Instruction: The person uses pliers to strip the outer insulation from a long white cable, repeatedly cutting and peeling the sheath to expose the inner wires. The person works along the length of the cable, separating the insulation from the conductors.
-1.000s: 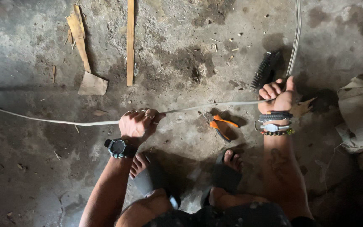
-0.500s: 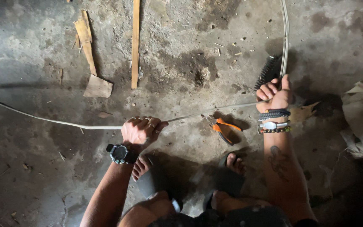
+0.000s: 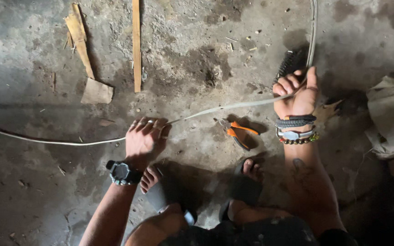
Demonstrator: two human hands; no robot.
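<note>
Head view: your left hand [image 3: 143,137] closes over the cable [image 3: 233,105] on the floor [image 3: 33,191]; your right hand [image 3: 297,93] grips it higher. Its long axis runs left-right between them; pliers [image 3: 236,132] lie just below.

A stained concrete floor [image 3: 197,54] carries orange-handled pliers [image 3: 237,133]; a pale cable [image 3: 46,140] trails left of them, wood strips [image 3: 136,45] lie beyond, crumpled sacking [image 3: 391,118] to their right.
</note>
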